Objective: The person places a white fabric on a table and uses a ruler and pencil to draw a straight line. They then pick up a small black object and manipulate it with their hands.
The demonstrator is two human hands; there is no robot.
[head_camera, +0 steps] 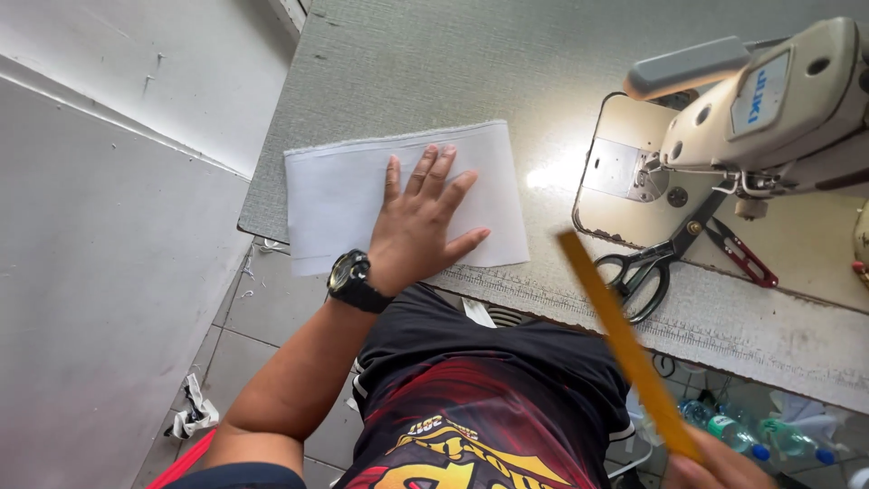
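Head view, left hand: I am pressing my left hand (421,222) flat, fingers spread, on the white fabric piece (344,195); it is grasping nothing, only weighting the cloth down.
Head view, right hand: I am gripping the near end of a yellow ruler (625,349) in my right hand (715,471), which is showing only partly at the lower edge; the ruler is blurred and is slanting up toward the cloth.
Head view, fabric piece: it is lying flat on the grey counter (507,63), its left end hanging past the counter's edge, well apart from the sewing machine (769,100).
Head view, nearby things: black scissors (656,263) and a red-handled snip (742,254) are lying by the machine bed, apart from the cloth.
Head view, doing it well (judgement): I am judging that the palm should be keeping the cloth smooth and unshifted while the ruler is brought down parallel to an edge, clear of my fingertips.
Head view, risk (judgement): the overhanging end may be dragging the cloth askew if pressure eases.
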